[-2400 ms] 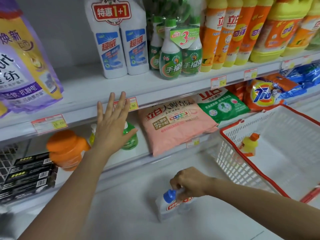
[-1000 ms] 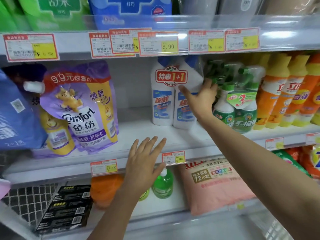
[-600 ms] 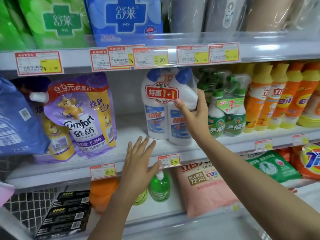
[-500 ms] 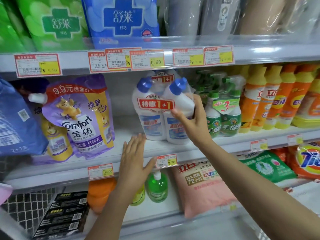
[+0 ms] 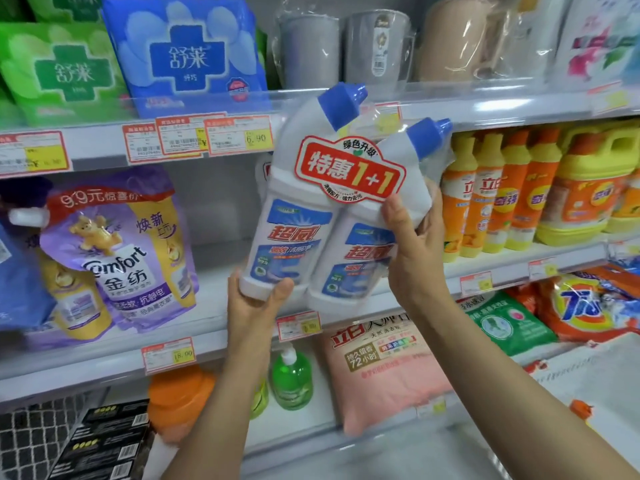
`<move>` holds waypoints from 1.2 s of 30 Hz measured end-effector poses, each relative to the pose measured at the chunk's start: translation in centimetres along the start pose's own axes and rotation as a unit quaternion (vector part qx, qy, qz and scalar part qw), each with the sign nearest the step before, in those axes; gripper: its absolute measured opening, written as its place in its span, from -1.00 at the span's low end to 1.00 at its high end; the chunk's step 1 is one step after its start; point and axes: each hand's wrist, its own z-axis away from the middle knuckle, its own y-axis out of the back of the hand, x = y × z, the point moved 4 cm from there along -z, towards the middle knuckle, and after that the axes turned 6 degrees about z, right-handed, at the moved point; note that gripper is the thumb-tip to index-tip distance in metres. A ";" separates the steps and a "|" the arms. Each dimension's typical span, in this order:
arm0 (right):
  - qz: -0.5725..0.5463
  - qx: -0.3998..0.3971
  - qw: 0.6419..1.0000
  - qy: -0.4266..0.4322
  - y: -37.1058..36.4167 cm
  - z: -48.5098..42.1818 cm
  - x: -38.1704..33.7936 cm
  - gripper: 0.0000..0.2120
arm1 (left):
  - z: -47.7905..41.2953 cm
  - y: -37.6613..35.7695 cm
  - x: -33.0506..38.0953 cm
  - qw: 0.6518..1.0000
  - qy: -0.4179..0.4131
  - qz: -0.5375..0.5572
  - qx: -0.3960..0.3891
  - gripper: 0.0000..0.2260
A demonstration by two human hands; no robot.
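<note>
Head view: twin-pack (image 5: 332, 209) held before price-tagged white shop shelf (image 5: 216, 271)

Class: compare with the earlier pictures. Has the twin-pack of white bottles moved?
Yes. The twin-pack has left the shelf, lifted up and toward the camera; the left hand holds its base, the right hand its side.

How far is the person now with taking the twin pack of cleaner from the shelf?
Done: the twin pack is off the shelf, tilted in the air in front of it. In hand: the left hand grips the base of one bottle, and the right hand grips the side of the other. Left: probably setting it in the basket at lower right, which is blurred here.
</note>
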 end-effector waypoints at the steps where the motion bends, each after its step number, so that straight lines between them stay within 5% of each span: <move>1: -0.003 -0.002 1.000 -0.013 0.6 0.1 0.1 -0.71 | 0.6 -0.8 -0.6 0.998 0.029 0.050 0.003 -0.27; 4: 0.048 -0.026 0.995 -0.079 3.6 0.2 0.9 -0.57 | 2.2 -2.3 -2.0 0.992 0.066 0.111 0.011 -0.19; 8: 0.119 0.069 0.983 -0.118 9.2 0.7 0.1 -0.28 | 3.4 -2.8 -2.3 0.998 0.011 0.059 -0.007 -0.45; 13: 0.268 0.064 0.960 -0.049 12.4 1.6 -1.9 -0.54 | 4.8 -4.8 -2.6 0.994 -0.031 -0.066 -0.076 -0.48; 15: 0.288 0.080 0.953 -0.054 13.7 1.7 -2.0 -0.49 | 5.2 -5.9 -2.7 0.989 -0.028 -0.102 -0.100 -0.48; 18: 0.345 0.004 0.934 -0.094 15.8 1.3 -2.4 -0.35 | 5.6 -6.9 -2.4 0.984 -0.032 -0.139 -0.109 -0.48; 21: 0.420 -0.152 0.888 -0.111 17.3 1.6 -2.4 -0.56 | 5.5 -7.3 -1.8 0.979 -0.037 -0.152 -0.129 -0.49; 24: 0.418 -0.230 0.875 -0.086 18.2 2.4 -2.4 -0.45 | 5.4 -7.6 -1.4 0.972 -0.045 -0.167 -0.158 -0.49; 30: 0.378 -0.167 0.911 0.009 17.8 4.0 -2.7 -0.51 | 4.8 -7.9 -1.1 0.970 -0.038 -0.155 -0.185 -0.47; 33: 0.379 -0.132 0.914 0.053 17.6 4.0 -3.5 -0.58 | 4.4 -7.9 -1.2 0.962 0.044 -0.205 -0.173 -0.49; 36: 0.373 -0.093 0.921 0.055 18.4 3.7 -4.6 -0.62 | 4.2 -6.6 -1.7 0.921 0.289 -0.194 -0.175 -0.12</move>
